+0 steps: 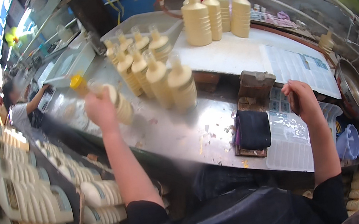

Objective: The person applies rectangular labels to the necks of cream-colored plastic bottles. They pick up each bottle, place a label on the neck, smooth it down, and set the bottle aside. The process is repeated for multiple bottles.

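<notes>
My left hand (101, 107) is closed at the shoulder of a cream ribbed bottle (123, 106) that leans at the left end of a row on the metal table. A yellow-topped piece (77, 82) shows just above this hand; whether the hand holds it too, I cannot tell. My right hand (306, 97) is curled around a small, flat, dark brown piece (295, 103), mostly hidden by the fingers. It is above clear plastic sheets with printed labels (284, 131). Between my hands, a dark folded cloth pad (254, 129) lies on a wooden stand beneath a worn block (256, 83).
Several cream bottles (181, 84) stand mid-table, and others (196, 21) are on a white board. Behind them is a translucent tub (166, 21). Stacked bottles (34, 198) fill the lower left. A co-worker (18, 106) is at far left. A metal pan (353, 86) and lilac bucket (348, 141) are at right.
</notes>
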